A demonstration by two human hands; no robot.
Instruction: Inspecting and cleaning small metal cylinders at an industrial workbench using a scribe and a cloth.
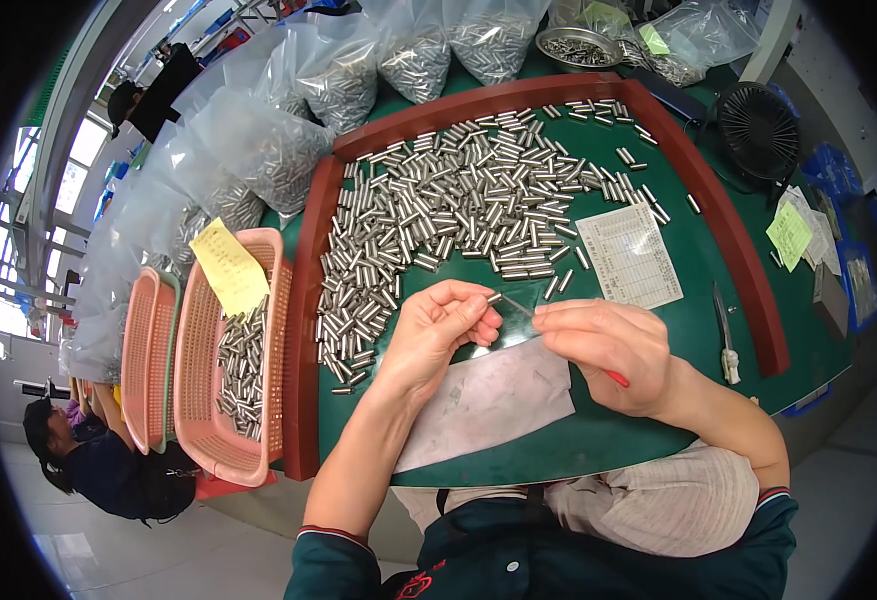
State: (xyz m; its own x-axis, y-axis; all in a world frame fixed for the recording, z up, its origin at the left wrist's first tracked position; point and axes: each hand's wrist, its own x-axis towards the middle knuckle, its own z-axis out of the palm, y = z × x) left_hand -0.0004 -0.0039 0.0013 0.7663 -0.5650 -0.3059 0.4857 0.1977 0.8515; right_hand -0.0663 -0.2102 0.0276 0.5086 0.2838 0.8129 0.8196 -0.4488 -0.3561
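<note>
Between the thumb and fingers of my left hand (437,328) is a small silver metal cylinder (494,299). My right hand (611,350) is closed around a slim tool (617,378) with a red handle end and a thin metal shaft. The shaft's tip points at the cylinder; whether it goes inside, I cannot tell. Beneath both hands lies a stained white cloth (494,400) on the green tabletop (519,455). Just beyond my hands, a large heap of similar metal cylinders (459,190) spreads over the table.
A dark red wooden frame (307,300) borders the heap. Pink baskets (284,370) stand at left, one holding cylinders. Filled plastic bags (339,85) line the back. A printed sheet (631,258), a knife-like tool (727,335) and a black fan (759,130) are at right. Another person (109,465) sits far left.
</note>
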